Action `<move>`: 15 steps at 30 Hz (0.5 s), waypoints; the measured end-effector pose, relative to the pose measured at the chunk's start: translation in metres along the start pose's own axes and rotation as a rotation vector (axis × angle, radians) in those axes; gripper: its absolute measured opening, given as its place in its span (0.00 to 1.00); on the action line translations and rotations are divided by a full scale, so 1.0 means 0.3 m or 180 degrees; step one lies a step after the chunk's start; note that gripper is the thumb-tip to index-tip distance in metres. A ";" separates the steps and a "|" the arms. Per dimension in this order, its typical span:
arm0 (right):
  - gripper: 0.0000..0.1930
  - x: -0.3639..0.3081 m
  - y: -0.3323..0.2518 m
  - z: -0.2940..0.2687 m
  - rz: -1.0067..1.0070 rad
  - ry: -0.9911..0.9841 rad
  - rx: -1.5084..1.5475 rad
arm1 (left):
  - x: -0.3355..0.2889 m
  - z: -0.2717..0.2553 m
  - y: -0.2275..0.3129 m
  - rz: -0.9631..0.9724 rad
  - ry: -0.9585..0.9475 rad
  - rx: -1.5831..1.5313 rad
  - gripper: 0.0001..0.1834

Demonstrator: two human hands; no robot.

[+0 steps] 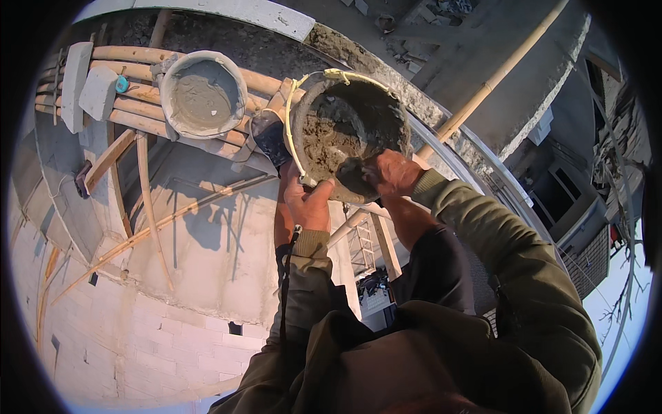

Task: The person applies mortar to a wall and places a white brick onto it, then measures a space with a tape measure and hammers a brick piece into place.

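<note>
Left hand (310,205) clamps its fingers on the near rim of the bucket (394,116), right beside the poles (131,54), right hand (396,172) reaches inside, can't tell what its fingers grip, mortar (321,131) glistening.

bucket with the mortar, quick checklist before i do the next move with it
1. Left hand on the bucket rim: ok.
2. Mortar inside the bucket: ok.
3. Pale handle clear of the left hand: not ok, its near end is right at that hand.
4. Right hand gripping firmly: cannot tell, fingers partly hidden.
5. Bucket's underside fully supported: cannot tell, hidden.
6. Second bucket upright on the poles: ok.
</note>
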State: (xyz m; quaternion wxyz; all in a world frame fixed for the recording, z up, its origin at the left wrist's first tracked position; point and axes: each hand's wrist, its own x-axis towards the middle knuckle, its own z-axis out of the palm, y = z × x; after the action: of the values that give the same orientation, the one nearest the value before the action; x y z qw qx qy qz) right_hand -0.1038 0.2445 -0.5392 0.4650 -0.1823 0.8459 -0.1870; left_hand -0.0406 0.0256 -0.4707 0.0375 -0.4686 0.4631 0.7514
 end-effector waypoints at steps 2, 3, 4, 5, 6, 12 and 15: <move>0.19 -0.033 -0.066 0.008 -0.0085 -0.0118 0.0146 | -0.012 -0.042 -0.054 -0.0331 0.0065 -0.0129 0.26; 0.20 -0.025 -0.046 0.023 -0.0091 -0.0215 0.0399 | -0.014 -0.043 -0.076 -0.0330 0.0063 -0.0019 0.25; 0.21 -0.033 -0.023 0.031 -0.0048 -0.0303 0.0654 | -0.017 -0.041 -0.100 -0.0327 0.0063 0.0090 0.25; 0.22 -0.039 0.016 0.032 -0.0068 -0.0448 0.0927 | -0.014 -0.040 -0.124 -0.0323 0.0061 0.0196 0.25; 0.23 -0.040 0.044 0.024 -0.0107 -0.0603 0.1196 | -0.008 -0.046 -0.146 -0.0406 0.0104 0.0173 0.25; 0.21 -0.079 0.123 -0.111 -0.0027 -0.0188 0.1537 | 0.065 -0.076 -0.269 -0.0763 0.0286 -0.0038 0.25; 0.16 -0.066 0.157 -0.211 0.0022 0.0462 0.1239 | 0.076 -0.104 -0.316 -0.0787 0.0454 -0.0111 0.26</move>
State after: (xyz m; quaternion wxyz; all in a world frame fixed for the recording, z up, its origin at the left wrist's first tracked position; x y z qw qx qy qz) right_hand -0.1544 0.3040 -0.5163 0.4300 -0.0722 0.8257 -0.3580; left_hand 0.0140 0.0481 -0.5541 0.0886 -0.5749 0.3901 0.7138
